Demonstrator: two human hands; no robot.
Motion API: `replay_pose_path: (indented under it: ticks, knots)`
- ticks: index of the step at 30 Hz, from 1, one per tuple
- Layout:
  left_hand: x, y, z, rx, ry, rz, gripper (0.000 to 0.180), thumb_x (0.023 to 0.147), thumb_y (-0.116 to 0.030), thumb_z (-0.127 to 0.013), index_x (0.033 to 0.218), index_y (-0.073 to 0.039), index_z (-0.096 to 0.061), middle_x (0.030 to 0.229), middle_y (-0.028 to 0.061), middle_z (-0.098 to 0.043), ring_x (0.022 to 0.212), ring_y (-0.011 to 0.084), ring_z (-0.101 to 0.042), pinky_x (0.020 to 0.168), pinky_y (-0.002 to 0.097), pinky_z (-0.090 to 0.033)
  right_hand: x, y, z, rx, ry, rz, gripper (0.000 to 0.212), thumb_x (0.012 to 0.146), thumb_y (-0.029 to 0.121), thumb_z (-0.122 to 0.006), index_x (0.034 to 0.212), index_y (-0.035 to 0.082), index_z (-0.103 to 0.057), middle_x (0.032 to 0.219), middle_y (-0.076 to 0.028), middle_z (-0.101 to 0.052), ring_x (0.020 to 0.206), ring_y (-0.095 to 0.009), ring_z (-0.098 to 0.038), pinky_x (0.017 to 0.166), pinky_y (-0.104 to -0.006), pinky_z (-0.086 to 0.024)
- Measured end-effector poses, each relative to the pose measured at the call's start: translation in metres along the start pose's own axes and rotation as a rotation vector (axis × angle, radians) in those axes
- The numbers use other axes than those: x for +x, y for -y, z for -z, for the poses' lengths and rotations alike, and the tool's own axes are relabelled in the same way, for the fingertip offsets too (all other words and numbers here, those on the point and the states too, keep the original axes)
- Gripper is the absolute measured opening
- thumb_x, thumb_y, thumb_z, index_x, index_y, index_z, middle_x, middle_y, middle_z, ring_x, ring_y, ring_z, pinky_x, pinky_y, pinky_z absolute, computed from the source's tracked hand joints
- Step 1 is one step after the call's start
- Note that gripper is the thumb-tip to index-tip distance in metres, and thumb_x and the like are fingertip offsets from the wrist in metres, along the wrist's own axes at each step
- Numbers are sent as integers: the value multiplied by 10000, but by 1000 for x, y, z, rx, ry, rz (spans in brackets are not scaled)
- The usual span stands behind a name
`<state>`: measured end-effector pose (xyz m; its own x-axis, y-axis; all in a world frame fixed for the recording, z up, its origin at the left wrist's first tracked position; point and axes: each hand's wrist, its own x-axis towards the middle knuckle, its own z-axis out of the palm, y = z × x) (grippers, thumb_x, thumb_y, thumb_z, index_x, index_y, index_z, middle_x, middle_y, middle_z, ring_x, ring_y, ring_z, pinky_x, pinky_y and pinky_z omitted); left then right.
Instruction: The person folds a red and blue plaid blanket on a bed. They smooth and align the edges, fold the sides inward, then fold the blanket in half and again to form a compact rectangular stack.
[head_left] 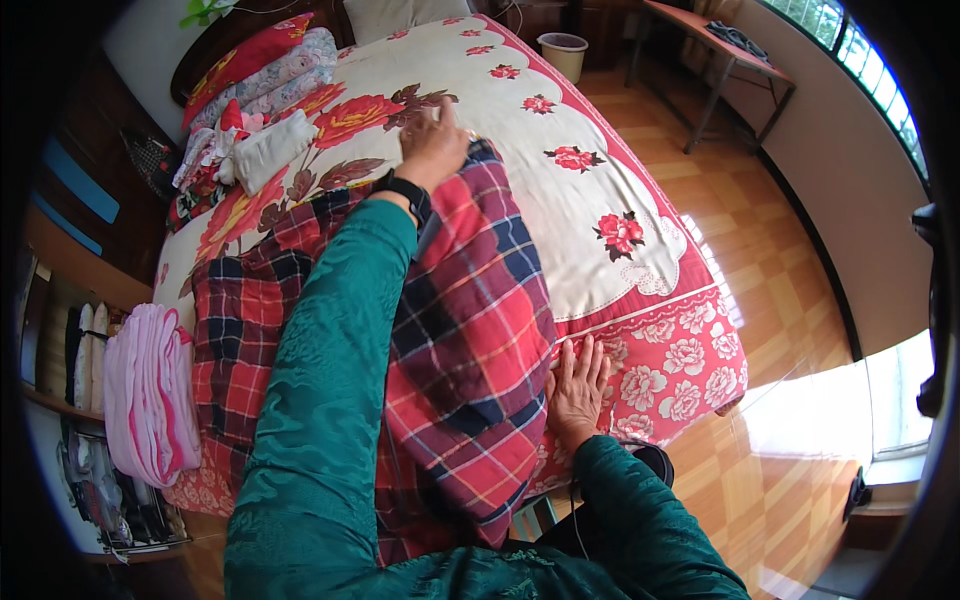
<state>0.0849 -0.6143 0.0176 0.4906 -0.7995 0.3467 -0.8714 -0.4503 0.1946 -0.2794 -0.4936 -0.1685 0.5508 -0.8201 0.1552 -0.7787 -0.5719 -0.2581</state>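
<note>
A red, navy and white plaid cloth, perhaps a garment, lies rumpled over the near end of the bed and hangs over its edge. My left arm reaches across it. My left hand, with a dark watch band at the wrist, is at the cloth's far end, over the cream floral bedsheet. Its fingers look apart and slightly bent, with nothing visible in them. My right hand lies flat on the sheet's red flowered border, fingers stretched, beside the cloth's right edge.
Folded pink bedding hangs at the left edge, near shelves with bottles. A red pillow, folded quilts and a pile of clothes lie at the far left. A bin and a narrow table stand beyond the bed.
</note>
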Motion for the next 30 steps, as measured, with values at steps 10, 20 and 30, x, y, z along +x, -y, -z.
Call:
replay_pose_path:
  ticks: [10,20,30]
  knots:
    - [-110,-15,-55,138,314,-157,794,862,-638,-444,1493,-194,-252,1539,219,-161,1423,439,-91,1099,647,-26,-1,-3,-4,-18,-11,15,602,920,371,-469,1430,75,-345,1509,-252,-207,1420,-406,-137,1150,-508,-80]
    - [-164,27,-22,-283,395,-109,828,832,-515,-591,1487,-157,-235,1499,283,-198,1387,435,-226,1117,536,-204,-2,0,-5,-115,8,11,625,893,272,-521,1451,85,-313,1529,-231,-176,1429,-387,-126,1155,-494,-81]
    - [-259,123,-1,-1170,-31,607,833,768,-153,-754,1473,-158,-312,1463,201,-342,1316,306,-378,1066,375,-345,-3,-2,-10,-171,-26,23,557,926,229,-475,1444,93,-321,1517,-224,-205,1422,-372,-154,1159,-475,-96]
